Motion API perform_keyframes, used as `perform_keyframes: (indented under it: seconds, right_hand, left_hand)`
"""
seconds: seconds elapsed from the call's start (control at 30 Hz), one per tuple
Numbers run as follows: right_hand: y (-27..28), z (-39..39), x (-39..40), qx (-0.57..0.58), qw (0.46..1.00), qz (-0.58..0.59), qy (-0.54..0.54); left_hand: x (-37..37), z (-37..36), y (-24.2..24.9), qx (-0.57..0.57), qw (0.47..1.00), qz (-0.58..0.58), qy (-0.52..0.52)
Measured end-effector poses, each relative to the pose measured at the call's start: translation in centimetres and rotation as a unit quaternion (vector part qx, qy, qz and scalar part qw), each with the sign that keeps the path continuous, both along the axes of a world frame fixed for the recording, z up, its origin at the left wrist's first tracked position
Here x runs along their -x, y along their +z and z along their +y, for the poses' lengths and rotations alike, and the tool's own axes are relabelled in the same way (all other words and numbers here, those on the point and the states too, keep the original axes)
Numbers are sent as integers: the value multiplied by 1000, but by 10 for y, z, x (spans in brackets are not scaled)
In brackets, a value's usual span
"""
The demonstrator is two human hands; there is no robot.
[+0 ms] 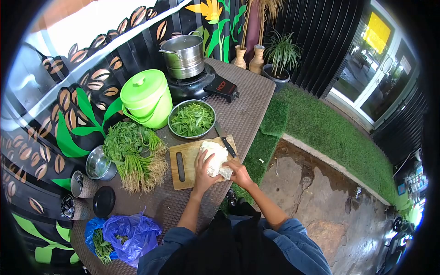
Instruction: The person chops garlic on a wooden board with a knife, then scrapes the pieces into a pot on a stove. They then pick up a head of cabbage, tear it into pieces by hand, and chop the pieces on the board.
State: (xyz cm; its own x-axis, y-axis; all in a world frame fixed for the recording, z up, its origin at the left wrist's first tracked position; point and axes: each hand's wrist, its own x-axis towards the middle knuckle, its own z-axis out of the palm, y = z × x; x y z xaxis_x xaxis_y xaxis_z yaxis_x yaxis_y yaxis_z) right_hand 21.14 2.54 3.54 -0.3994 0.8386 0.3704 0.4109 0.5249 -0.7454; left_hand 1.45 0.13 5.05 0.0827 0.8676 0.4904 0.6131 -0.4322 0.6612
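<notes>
my left hand is spread against the left side of a white, lumpy, rounded head, perhaps cauliflower, and its grip is clamped on it. my right hand is at the lower right of the same head, its grip pinched together on a pale, thin flap; from my end i cannot tell whether that flap is part of the head or a separate piece.

the head sits on the right part of a light-brown, rectangular wooden chopping board with a long handle slot at its left end. just beside the head, along the board's right edge, i see a knife with a black handle, its blade pointing away from me toward a round steel bowl full of loose green leaves.

all of this stands on a brown, weave-textured desk. left of the board lies a big bunch of leafy green stems, its stringy, tan roots toward me. behind the bunch and the leaf bowl is a lime-green, lidded plastic bucket, and farther off a tall steel pot rests on a black stove. a crumpled, violet-blue plastic bag lies at the near left.
</notes>
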Motion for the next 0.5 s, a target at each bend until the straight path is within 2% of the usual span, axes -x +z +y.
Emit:
perform_keyframes:
  seconds: [0.1,0.2,0.27,0.37,0.5]
  right_hand:
    - [-2,0,-4,-36,998,-41,24]
    - [-5,-5,-1,-32,999,-8,7]
    - [-3,-9,0,33,997,62,-16]
    - [-14,-3,2,-29,995,93,-16]
    - [-9,-10,2,-4,996,86,-32]
  left_hand:
    - [-2,0,1,1,1000,-20,-1]
    - [-2,-1,-2,5,1000,-7,11]
    - [-3,0,-7,-2,1000,-4,18]
    - [-2,-1,-6,1,1000,0,19]
    - [-4,-1,-3,-9,999,-23,26]
